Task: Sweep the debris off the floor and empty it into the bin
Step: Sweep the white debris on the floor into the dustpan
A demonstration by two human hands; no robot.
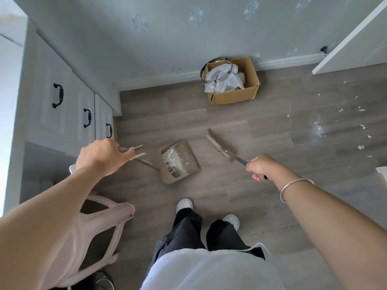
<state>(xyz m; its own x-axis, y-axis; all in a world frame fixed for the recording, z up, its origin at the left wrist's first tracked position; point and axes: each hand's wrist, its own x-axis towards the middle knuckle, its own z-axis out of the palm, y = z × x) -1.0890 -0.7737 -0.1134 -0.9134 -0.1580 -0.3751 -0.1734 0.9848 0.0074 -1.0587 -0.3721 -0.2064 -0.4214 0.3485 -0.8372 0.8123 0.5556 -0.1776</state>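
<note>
**Fig. Dustpan and broom in hand, bin ahead**

L. hand (100, 158) is curled round the forked top of the dustpan (189, 151) handle. The pan is down by the floor (261, 206) w/ white debris (172, 160) heaped inside. R. hand (258, 167) grips the broom (218, 146) handle, brush head just right of the pan. Cardboard-box bin (232, 97), plastic-lined, stands against the wall, well apart. Loose scraps (361, 126) lie at far right.

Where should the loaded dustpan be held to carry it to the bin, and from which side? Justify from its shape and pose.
Hold the dustpan by the upper end of its long handle, from above and behind, as the left hand does. The handle rises from the pan's rear, so lifting there probably keeps the debris tipped back inside.
</note>
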